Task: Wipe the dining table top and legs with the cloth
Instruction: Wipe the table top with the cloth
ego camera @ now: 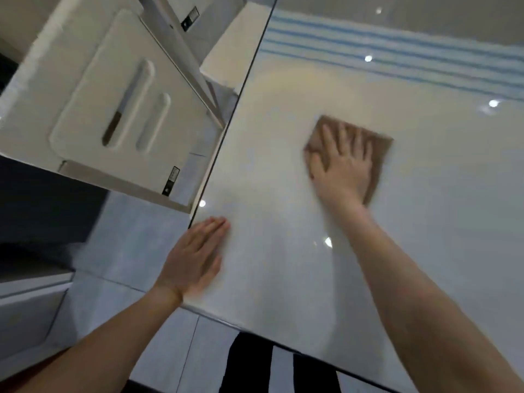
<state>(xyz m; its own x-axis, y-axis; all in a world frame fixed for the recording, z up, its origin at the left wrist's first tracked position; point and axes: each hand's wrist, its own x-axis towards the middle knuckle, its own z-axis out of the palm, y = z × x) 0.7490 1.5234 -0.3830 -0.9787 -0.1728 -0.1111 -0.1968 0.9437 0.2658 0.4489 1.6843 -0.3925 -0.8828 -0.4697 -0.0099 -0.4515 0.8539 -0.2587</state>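
Glossy white table top (425,222), right hand (343,168) flat, fingers spread, on square brown cloth (380,154), left hand (192,259) flat at edge

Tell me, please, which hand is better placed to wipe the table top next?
The right hand: it presses flat, fingers spread, on the brown cloth out on the table top. The left hand rests flat near the table's edge, touching no cloth, so it probably serves better as a brace.

A white chair (119,109) with two slots stands on the pale tiled floor (127,251). A blue-striped mat (397,49) lies farther off.
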